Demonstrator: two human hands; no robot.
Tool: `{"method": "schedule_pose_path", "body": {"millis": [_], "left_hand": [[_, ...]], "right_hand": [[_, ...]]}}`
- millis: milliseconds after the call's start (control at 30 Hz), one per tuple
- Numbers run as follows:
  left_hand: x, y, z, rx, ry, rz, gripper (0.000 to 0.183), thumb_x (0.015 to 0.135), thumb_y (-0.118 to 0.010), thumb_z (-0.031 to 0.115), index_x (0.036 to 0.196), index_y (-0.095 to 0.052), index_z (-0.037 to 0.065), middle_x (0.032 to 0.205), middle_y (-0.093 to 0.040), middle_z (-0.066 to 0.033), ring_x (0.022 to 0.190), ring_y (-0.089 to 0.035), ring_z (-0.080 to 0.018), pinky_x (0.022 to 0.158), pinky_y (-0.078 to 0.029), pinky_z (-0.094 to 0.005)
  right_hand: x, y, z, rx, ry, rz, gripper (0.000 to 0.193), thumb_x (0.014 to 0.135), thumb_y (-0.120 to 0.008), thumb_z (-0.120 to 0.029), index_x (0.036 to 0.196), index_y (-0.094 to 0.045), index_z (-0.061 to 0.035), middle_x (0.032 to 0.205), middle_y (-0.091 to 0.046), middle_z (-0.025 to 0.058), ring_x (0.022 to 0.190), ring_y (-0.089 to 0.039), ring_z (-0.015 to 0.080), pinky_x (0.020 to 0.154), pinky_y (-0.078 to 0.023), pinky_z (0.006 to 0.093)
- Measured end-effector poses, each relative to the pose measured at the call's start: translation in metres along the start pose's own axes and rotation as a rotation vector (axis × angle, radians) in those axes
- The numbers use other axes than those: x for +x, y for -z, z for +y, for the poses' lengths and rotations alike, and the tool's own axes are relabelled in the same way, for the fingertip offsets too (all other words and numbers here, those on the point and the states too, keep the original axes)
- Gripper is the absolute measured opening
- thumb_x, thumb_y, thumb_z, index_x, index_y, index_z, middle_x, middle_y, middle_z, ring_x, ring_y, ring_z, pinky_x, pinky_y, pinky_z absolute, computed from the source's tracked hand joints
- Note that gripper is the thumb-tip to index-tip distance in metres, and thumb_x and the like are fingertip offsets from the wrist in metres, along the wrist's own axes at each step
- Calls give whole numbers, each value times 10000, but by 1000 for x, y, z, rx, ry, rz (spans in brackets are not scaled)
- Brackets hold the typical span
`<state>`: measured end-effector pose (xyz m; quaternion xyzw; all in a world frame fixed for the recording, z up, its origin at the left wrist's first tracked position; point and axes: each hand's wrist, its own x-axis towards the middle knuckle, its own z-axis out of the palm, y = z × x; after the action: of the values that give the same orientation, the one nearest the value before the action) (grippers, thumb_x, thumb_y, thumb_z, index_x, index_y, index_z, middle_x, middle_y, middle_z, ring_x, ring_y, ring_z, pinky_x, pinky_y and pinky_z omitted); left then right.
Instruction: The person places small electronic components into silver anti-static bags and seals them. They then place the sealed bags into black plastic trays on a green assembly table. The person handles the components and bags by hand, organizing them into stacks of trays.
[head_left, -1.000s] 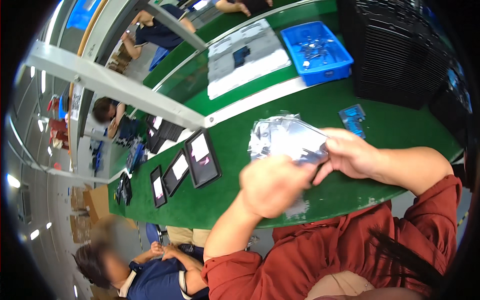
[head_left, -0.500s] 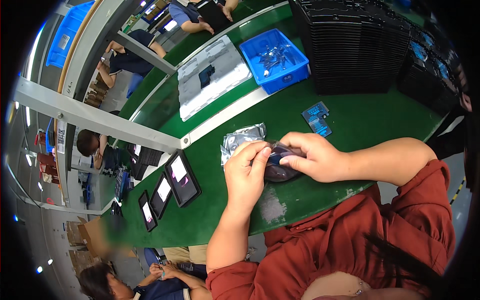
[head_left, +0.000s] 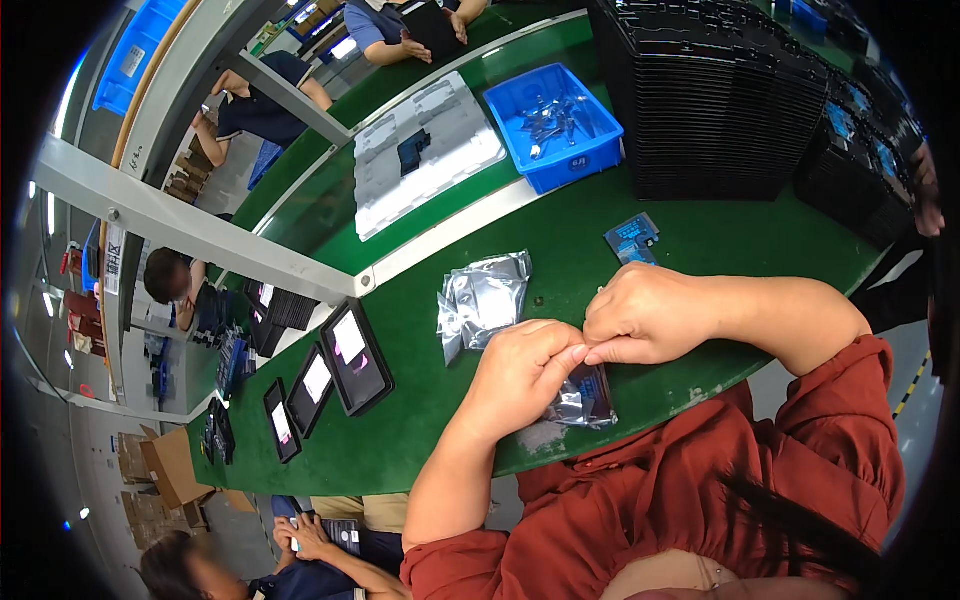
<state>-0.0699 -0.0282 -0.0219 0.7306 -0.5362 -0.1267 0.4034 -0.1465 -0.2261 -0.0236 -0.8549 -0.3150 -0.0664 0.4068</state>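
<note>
My left hand (head_left: 522, 376) and my right hand (head_left: 645, 318) meet over the near part of the green table. Both are closed, thumbs and fingers pinching the upper edge of a shiny anti-static bag (head_left: 588, 402). Something dark with blue markings shows through the bag, and its top is hidden behind my fingers. Just beyond my left hand lies a pile of silvery anti-static bags (head_left: 490, 296). A flat blue-and-black part with a notched outline (head_left: 632, 236) rests on the table beyond my right hand, which covers its near end.
A blue bin (head_left: 566, 172) of small clear pieces stands ahead, beside a pale tray (head_left: 455, 160) holding a dark part. Tall stacked black trays (head_left: 715, 120) fill the far right. Shallow black trays (head_left: 372, 385) lie left, near a metal frame (head_left: 200, 215). Other people work nearby.
Both hands have moved nearer to me and come together at the bag's edge. The bag now hangs below them, and the silvery pile shows more fully.
</note>
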Motion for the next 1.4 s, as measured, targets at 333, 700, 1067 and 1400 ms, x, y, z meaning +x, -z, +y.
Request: {"method": "schedule_pose_path", "body": {"millis": [333,700,1067,1400], "left_hand": [[-3,5,-2,-323,135,-41,89,836,-644,112,810,-674,32,682,-627,-61,610,-582,-116,552,-451,-261],[-4,31,-34,-443,115,537,158,934,-573,135,881,-626,-5,773,-599,11,676,-474,-36,609,-391,-185],[-3,17,-39,-114,45,537,162,925,-565,135,866,-627,-3,796,-618,-25,725,-537,-96,675,-431,-226],[7,8,-11,350,-303,341,273,803,-665,126,1061,-656,36,1153,-608,-141,1118,-546,-331,950,-423,-411]], "right_hand": [[1,-4,-17,-436,500,168,225,710,-615,-129,585,-433,-86,540,-388,36,405,-438,184,387,-362,312],[31,16,22,-560,288,598,95,738,-644,-85,790,-565,-73,656,-510,68,561,-546,242,492,-447,351],[39,6,22,107,-303,263,212,843,-631,-185,935,-679,0,784,-658,123,721,-631,191,669,-498,293],[8,-18,6,720,-578,363,207,938,-549,-172,829,-630,-16,687,-606,25,582,-578,79,519,-489,216]]}}
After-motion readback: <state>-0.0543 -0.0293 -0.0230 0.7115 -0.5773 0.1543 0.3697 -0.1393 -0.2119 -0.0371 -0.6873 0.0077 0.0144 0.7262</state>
